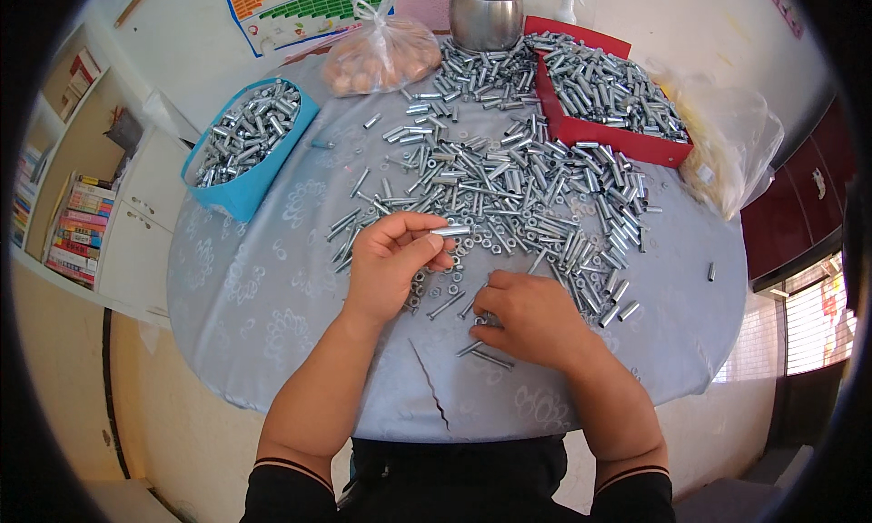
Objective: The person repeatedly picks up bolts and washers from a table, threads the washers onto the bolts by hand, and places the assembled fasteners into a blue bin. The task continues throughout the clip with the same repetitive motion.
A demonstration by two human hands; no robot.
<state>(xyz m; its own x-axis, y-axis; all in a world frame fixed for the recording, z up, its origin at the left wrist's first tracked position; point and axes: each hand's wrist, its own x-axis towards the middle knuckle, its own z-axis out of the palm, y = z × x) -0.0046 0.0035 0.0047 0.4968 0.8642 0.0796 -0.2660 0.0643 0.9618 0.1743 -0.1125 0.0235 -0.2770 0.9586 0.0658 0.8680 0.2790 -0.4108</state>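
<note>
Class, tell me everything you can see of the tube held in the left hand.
The tube is short, straight and cylindrical, silver and shiny like bare metal. It lies close to level, pointing across the picture, pinched between the thumb and fingers of the left hand. The fingers partly cover its left end; its right end sticks out free. It appears above the loose metal pieces on the table, apart from the right hand. Whether anything is inside is too small to tell.

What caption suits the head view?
Left hand holding a metal tube, right hand near loose bolts on a cloth-covered table.
</note>
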